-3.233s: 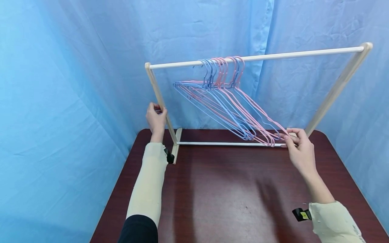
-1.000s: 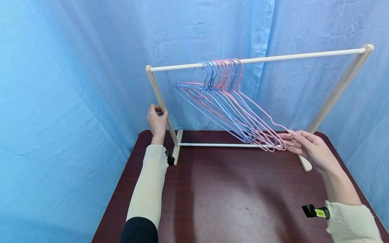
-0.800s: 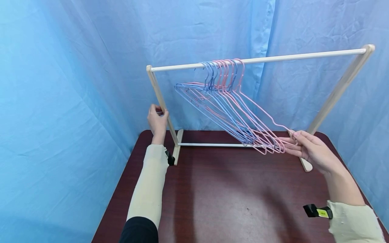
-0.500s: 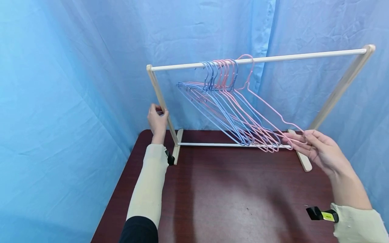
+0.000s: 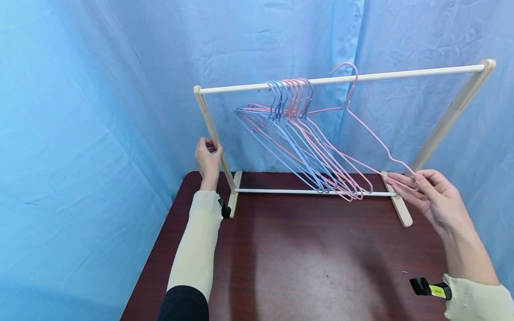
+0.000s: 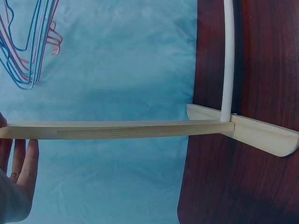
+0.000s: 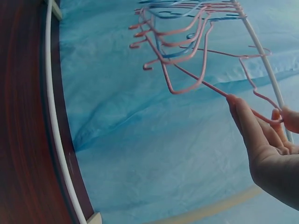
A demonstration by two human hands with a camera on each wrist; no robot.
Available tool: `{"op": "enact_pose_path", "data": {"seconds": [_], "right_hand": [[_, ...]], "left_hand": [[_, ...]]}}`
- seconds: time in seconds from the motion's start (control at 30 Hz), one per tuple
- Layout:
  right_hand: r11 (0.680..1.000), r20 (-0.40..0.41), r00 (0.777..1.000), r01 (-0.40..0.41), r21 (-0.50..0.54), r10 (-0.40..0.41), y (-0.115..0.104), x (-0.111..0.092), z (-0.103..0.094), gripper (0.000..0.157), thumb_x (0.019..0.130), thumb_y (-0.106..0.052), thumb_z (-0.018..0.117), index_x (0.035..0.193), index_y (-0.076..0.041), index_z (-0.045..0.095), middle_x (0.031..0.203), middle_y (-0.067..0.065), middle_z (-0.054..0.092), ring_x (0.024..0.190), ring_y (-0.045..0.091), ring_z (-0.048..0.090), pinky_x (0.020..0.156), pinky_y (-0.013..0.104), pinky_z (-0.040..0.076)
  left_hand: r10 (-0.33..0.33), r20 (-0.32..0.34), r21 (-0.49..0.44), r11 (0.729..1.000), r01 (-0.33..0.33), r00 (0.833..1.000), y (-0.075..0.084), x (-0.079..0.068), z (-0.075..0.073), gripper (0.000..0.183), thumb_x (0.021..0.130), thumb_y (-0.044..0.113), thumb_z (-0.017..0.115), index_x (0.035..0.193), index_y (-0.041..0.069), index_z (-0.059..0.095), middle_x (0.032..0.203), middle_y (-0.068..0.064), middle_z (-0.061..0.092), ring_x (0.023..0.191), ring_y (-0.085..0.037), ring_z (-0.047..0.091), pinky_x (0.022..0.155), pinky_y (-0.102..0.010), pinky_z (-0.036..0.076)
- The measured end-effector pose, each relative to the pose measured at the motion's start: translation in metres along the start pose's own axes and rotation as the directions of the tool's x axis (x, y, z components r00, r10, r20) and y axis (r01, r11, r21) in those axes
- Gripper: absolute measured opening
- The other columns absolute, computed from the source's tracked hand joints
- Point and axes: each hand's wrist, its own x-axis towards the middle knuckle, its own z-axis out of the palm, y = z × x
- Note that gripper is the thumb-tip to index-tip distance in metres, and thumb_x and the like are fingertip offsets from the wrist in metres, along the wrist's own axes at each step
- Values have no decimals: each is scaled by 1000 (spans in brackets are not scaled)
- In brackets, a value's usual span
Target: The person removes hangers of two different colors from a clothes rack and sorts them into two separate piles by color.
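Observation:
In the head view my left hand (image 5: 208,158) grips the left wooden post (image 5: 206,115) of a garment rack, about midway up; its fingers (image 6: 29,165) show beside the post in the left wrist view. My right hand (image 5: 437,200) pinches the right lower corner of a pink clothes hanger (image 5: 374,135), with fingers under its bottom wire. That hanger's hook arches above the white top rail (image 5: 417,72), right of the bunch. Several blue and pink hangers (image 5: 297,96) hang close together left of the rail's middle. The right wrist view shows the pinched pink wire (image 7: 212,87) leading into my fingers.
The rack stands at the back of a dark reddish table (image 5: 297,254). A white lower bar (image 5: 277,191) joins its wooden feet (image 5: 401,213). The right post (image 5: 449,113) rises behind my right hand. Blue curtains (image 5: 100,133) surround the table.
The pink hanger has parted from the bunch and moved right, its hook rising above the rail. My right hand has moved right with it. My left hand keeps its grip on the post.

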Motion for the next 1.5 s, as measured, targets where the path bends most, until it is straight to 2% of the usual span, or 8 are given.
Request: {"op": "enact_pose_path", "data": {"seconds": [0.2,0.43,0.63,0.87,1.1,1.2,1.43,1.5], "right_hand": [[957,-110,969,194,-215,-221,4,-5,5,21,103,9,28,106,14,49,111,35,68,103,40,71,87,41,56],[915,-195,907,328,-234,-374,5,-9,6,15,99,12,36,103,20,48,105,38,68,97,43,72,83,44,56],[886,-232,875,348,-306,-424,4,-19,0,14,100,10,38,104,19,47,106,37,69,99,42,72,82,44,57],[786,-289,795,339,-517,-533,3,-27,-2,13,99,3,48,102,16,50,101,29,74,94,32,76,79,35,59],[700,-299,759,274,-659,-579,0,-37,-6,14,100,-4,51,105,9,53,100,21,76,93,25,77,80,29,59],[624,-266,743,251,-740,-614,1,-40,-9,12,101,-5,49,104,5,55,100,15,77,93,20,77,80,25,59],[217,-102,684,85,-972,-722,6,-46,-18,14,104,-9,45,111,-3,56,105,-6,75,96,0,73,82,12,55],[178,-75,675,86,-980,-734,7,-47,-21,14,104,-8,45,112,-3,54,105,-9,74,95,-4,72,83,10,54]], "left_hand": [[4,-4,-2,1000,-4,1000,1,0,0,17,95,18,62,102,4,55,110,-18,62,103,-30,68,86,-43,59],[2,-8,6,1000,-2,1000,0,0,0,17,95,18,62,102,4,55,110,-17,62,103,-30,68,86,-43,58],[-1,-6,-1,1000,1,1000,0,0,0,17,95,18,62,102,4,55,110,-17,62,103,-30,68,86,-43,58],[-7,-7,5,1000,7,1000,-1,-1,-1,17,94,18,63,101,5,55,110,-17,63,102,-30,68,86,-43,58],[-11,-12,11,1000,11,1000,-1,-1,-1,17,94,18,63,102,4,55,110,-17,63,102,-29,69,86,-42,58],[-10,-14,15,1000,11,1000,-1,0,-2,18,94,18,63,102,4,55,110,-17,63,102,-29,69,86,-42,58],[-4,-20,14,1000,5,1000,0,0,-2,18,94,18,63,101,4,55,109,-17,63,101,-29,69,85,-42,58],[-5,-22,17,1000,6,1000,0,0,-2,17,94,18,63,101,4,55,109,-17,63,101,-29,69,86,-42,58]]}}
